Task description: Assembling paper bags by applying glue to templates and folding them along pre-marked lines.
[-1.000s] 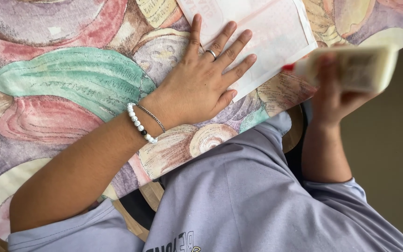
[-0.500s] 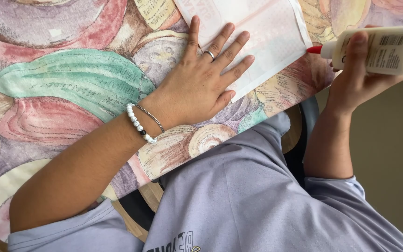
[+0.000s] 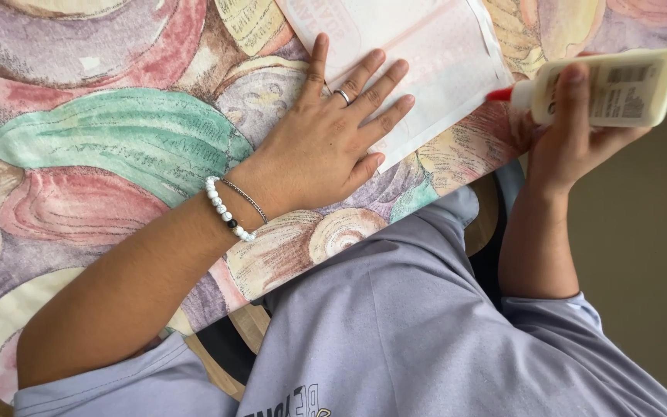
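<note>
Covering the worktop is a cloth printed with big pastel shells, and on it lies a white paper sheet pinned flat by the left hand, its grip spread wide apart, fingers splayed. Held sideways past the worktop edge, the white glue bottle has its long axis running left to right, red tip pointing left toward the sheet's near corner. Compared with half a second ago, the right hand, grip clamped around the bottle, has lowered it slightly.
</note>
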